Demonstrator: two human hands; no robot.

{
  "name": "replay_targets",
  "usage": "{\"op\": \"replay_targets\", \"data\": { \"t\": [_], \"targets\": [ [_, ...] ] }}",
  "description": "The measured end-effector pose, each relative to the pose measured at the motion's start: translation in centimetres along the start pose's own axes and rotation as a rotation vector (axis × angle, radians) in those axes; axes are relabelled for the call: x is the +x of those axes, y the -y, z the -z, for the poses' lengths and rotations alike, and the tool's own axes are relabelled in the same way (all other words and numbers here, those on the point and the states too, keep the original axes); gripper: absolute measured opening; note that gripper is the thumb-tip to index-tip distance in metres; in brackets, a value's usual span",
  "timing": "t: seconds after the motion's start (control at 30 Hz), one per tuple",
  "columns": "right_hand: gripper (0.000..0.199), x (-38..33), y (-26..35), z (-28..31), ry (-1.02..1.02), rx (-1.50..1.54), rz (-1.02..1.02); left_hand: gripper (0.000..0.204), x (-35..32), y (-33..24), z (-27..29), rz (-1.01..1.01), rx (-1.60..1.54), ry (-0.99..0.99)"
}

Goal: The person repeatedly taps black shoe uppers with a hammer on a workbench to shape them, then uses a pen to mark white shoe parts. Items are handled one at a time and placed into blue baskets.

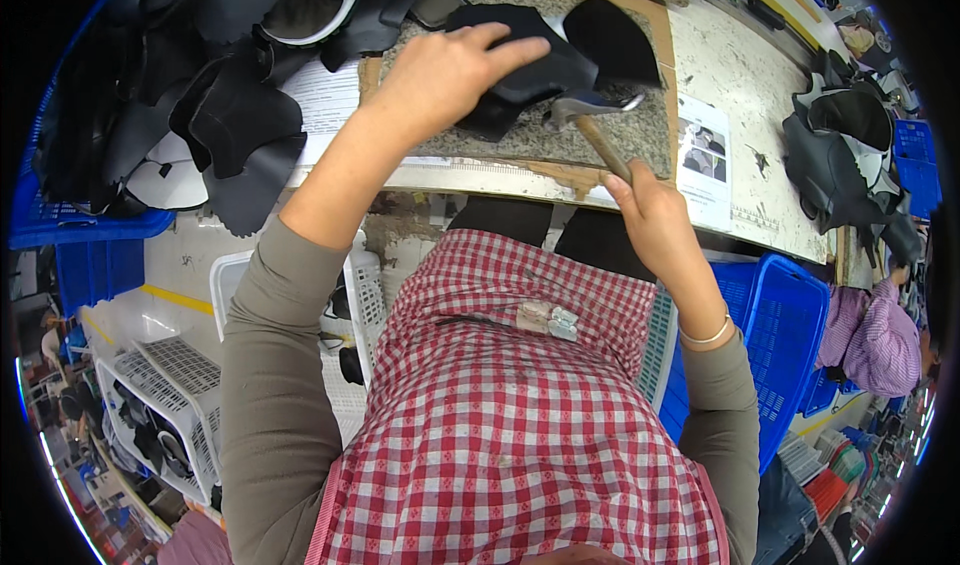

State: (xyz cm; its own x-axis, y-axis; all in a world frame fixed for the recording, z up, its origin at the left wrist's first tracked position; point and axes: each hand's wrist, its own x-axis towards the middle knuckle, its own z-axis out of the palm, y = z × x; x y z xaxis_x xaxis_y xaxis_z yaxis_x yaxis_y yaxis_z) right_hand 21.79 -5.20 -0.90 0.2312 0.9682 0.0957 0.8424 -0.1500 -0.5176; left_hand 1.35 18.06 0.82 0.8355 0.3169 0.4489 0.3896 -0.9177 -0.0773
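Note:
On a speckled stone slab [640, 130] lies a black leather shoe upper piece [550, 65], with a second rounded black flap [612, 43] at its right. My left hand [445, 70] rests on the piece from the left, its fingers stretched out and apart. My right hand [652, 215] is closed round the wooden handle of a hammer [603, 150]. The metal hammer head is at the right lower edge of the black piece; whether it touches the leather I cannot tell.
Black shoe uppers [240, 115] pile up at the left, and more uppers [850, 135] sit on the table's right. Printed sheets [708, 155] flank the slab. A blue crate [770, 335] and white baskets [170, 415] stand below. Another person [880, 335] is at the far right.

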Motion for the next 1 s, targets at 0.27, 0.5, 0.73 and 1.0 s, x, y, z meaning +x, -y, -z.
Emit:
{"op": "replay_targets", "data": {
  "t": [0.27, 0.5, 0.73, 1.0],
  "targets": [
    [0.041, 5.0, 2.5, 1.9, -0.024, 0.017, 0.132, 0.059, 1.9, 3.2, -0.8, 0.151, -0.292, 0.053],
    [0.045, 8.1, 3.0, -0.3, 0.088, -0.19, 0.275, 0.051, 2.8, 3.2, 1.5, 0.215, -0.561, 0.168],
    [0.044, 8.8, 2.0, -0.6, 0.098, -0.219, 0.307, 0.05, 3.8, 3.8, 1.5, 0.159, -0.533, 0.231],
    [0.044, 7.0, -2.9, -4.3, 0.008, -0.204, 0.141, 0.066, -3.6, -1.0, -3.5, 0.693, -0.367, -0.44]
  ]
}}
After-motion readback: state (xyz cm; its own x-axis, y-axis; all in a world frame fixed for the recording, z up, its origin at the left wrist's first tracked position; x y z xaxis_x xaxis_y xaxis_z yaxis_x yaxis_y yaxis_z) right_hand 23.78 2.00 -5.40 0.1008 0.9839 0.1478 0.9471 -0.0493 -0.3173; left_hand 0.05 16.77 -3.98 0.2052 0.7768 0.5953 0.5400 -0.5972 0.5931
